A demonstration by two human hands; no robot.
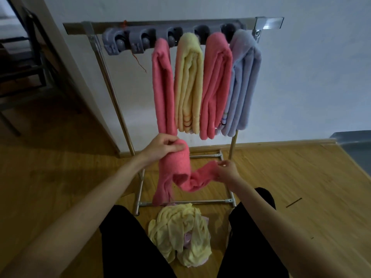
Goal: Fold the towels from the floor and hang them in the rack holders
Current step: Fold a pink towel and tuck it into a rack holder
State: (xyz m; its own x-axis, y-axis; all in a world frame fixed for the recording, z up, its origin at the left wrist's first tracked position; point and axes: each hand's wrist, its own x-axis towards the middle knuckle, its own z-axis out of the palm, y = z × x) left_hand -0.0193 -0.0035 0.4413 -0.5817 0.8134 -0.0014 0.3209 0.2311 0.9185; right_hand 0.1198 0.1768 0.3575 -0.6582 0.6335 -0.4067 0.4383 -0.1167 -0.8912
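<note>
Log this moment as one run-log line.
hands: left and right hold pink towel | rack: four hung | floor: yellow towel waiting

Dim, flat indoor light with soft, faint shadows. The wide lens bends the pale painted wall (313,77) and wooden plank floor (281,177) at the edges; corners darken, detail slightly soft.

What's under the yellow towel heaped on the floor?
A pale lilac cloth peeks through the crumpled yellow towel and at its right edge. Its full size, and anything else beneath, is covered. Wooden floor lies around the heap.
</note>
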